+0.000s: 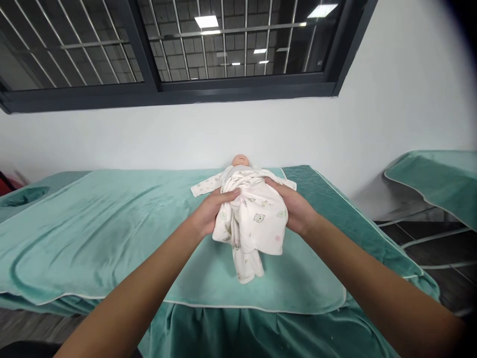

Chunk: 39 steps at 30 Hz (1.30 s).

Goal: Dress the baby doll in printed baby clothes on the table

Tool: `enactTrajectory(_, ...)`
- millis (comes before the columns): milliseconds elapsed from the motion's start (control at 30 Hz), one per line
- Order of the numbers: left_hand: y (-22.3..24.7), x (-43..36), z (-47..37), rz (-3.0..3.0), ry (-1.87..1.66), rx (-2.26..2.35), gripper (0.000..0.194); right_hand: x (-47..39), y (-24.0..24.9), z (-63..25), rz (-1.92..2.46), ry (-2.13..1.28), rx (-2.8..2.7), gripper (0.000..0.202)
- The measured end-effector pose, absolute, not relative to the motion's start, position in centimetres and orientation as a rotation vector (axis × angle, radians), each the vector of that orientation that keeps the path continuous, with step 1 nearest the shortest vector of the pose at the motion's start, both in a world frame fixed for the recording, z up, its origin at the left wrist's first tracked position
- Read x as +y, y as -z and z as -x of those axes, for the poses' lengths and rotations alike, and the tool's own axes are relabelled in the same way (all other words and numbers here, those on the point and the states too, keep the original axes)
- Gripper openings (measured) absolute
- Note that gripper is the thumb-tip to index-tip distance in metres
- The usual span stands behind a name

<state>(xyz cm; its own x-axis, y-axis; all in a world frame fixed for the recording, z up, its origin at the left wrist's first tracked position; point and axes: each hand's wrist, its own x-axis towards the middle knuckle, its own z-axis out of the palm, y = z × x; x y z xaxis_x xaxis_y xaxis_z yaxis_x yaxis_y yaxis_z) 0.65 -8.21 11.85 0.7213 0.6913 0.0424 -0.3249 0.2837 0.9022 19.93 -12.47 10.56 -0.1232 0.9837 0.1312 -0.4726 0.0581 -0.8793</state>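
Observation:
A baby doll (240, 160) lies on its back on the green bed cover, its head toward the wall. Sleeves of white printed cloth (206, 186) stretch out at both sides of its body. Over its lower body I hold a bunched white baby garment (263, 219) printed with small bears. My left hand (209, 211) grips the left side, thumb on top; my right hand (297, 208) grips the right side, also thumb on top. A narrow leg or sleeve of it hangs toward me. Whether this garment joins the sleeved top cannot be told. The doll's legs are hidden.
Green velvety covers (112, 219) drape the bed, which has a face hole (26, 196) at the far left. A white wall (179, 134) and a barred window (238, 49) stand behind. Another green-covered bed (443, 174) with metal legs is at right.

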Motion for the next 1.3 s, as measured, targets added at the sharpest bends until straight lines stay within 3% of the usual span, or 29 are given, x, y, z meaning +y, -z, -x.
enactTrajectory(200, -10.9, -7.3, -0.7, -1.138, -0.622, 0.590, 0.051, -14.0, -7.8, -19.6, 0.859, -1.517, -0.854, 0.045)
enactTrajectory(333, -9.4, -6.8, -1.1, -1.521, -0.484, 0.953, 0.031, -15.4, -3.9, -19.2, 1.044, -1.492, -0.773, 0.046)
enactTrajectory(433, -8.5, -6.9, -1.9, -2.034, -0.316, 1.113, 0.019, -15.9, -0.6, -19.5, 1.299, -1.337, -0.818, 0.050)
enactTrajectory(600, -7.5, -7.6, -3.3, -2.380, -0.111, 1.106, 0.018, -16.0, 2.6, -20.4, 1.600, -0.971, -1.218, 0.045)
enactTrajectory(733, -7.1, -8.0, -3.9, -2.372, -0.056, 1.060, 0.017, -16.1, 2.6, -20.3, 1.614, -0.866, -1.323, 0.041)
enactTrajectory(900, -7.1, -8.1, -3.8, -2.269, -0.089, 0.946, 0.028, -16.3, 2.3, -19.7, 1.472, -0.906, -1.219, 0.039)
enactTrajectory(1133, -8.3, -7.9, -2.4, -1.939, -0.176, 0.941, 0.040, -16.0, 3.8, -19.6, 1.193, -1.052, -0.965, 0.045)
enactTrajectory(1300, -8.7, -6.8, -1.2, -1.546, -0.094, 0.674, 0.050, -15.0, 4.1, -19.9, 1.143, -0.972, -0.895, 0.042)
